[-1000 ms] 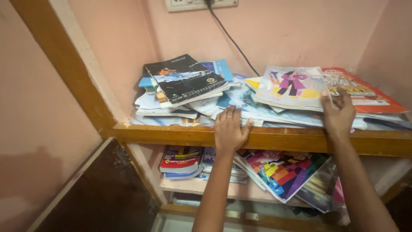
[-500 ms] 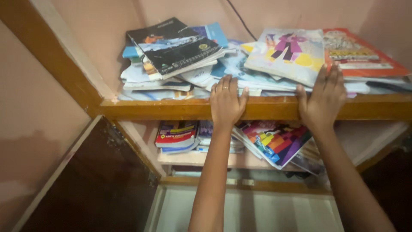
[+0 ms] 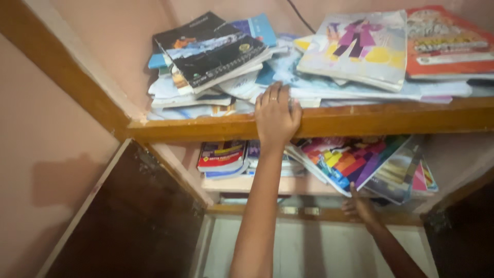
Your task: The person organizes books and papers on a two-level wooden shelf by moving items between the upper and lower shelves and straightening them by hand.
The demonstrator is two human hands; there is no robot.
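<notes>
My left hand [image 3: 276, 117] rests flat on the front edge of the upper wooden shelf [image 3: 391, 118], fingers over the books piled there, and it grips nothing. A black spiral notebook [image 3: 211, 51] tops the left pile. A pale book with a purple figure [image 3: 360, 46] and a red book [image 3: 447, 41] lie to the right. My right hand [image 3: 360, 206] is down under the lower shelf [image 3: 242, 186], fingertips touching the overhanging corner of a multicoloured book [image 3: 347, 162]. It holds nothing.
A red-covered book stack [image 3: 222, 156] lies on the lower shelf at left. A dark open cupboard door [image 3: 128, 221] stands at lower left. A black cable [image 3: 301, 13] runs down the pink back wall. A white bottom shelf [image 3: 309, 252] shows below.
My right hand has dropped from the upper shelf's edge to beneath the lower shelf's overhanging books. My left hand has stayed on the upper shelf's edge. The camera has tilted down slightly.
</notes>
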